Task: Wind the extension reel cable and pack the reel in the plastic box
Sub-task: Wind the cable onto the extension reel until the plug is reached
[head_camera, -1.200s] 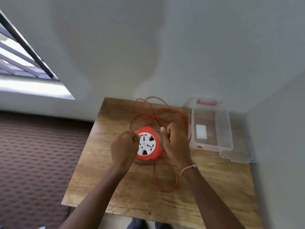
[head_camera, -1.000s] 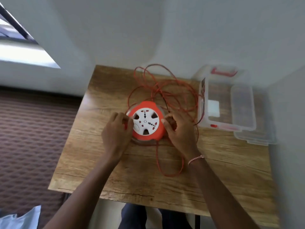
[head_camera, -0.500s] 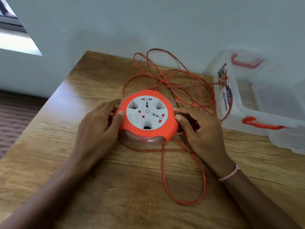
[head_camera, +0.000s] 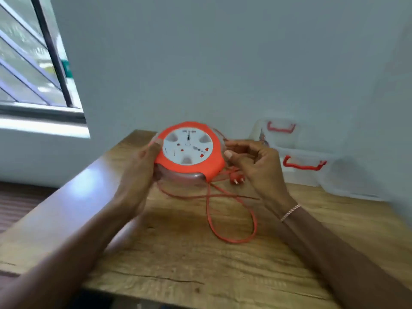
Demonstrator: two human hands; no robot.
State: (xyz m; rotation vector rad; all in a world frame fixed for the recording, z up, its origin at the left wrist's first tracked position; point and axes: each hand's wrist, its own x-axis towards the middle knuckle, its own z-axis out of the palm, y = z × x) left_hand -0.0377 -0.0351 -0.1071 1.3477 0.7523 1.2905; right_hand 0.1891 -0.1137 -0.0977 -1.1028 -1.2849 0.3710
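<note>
The round orange extension reel point(head_camera: 189, 150), with a white socket face and a clear lower drum, is lifted off the wooden table point(head_camera: 200, 259) and tilted toward me. My left hand point(head_camera: 140, 172) grips its left rim. My right hand point(head_camera: 256, 163) holds its right side, fingers curled by the cable outlet. Loose orange cable point(head_camera: 231, 219) hangs from the reel and loops on the table. The orange plug point(head_camera: 236, 179) lies just under my right hand. The clear plastic box point(head_camera: 281, 139) with red latches stands at the back right against the wall.
A clear lid point(head_camera: 330, 172) with a red latch rests against the box at the right. A grey wall runs close behind the table. A barred window point(head_camera: 33, 63) is at the left, and patterned carpet point(head_camera: 15, 201) lies beyond the table's left edge.
Both hands have raised the reel off the table and tilted it toward me. The camera view has dropped lower, and less loose cable shows behind the reel.
</note>
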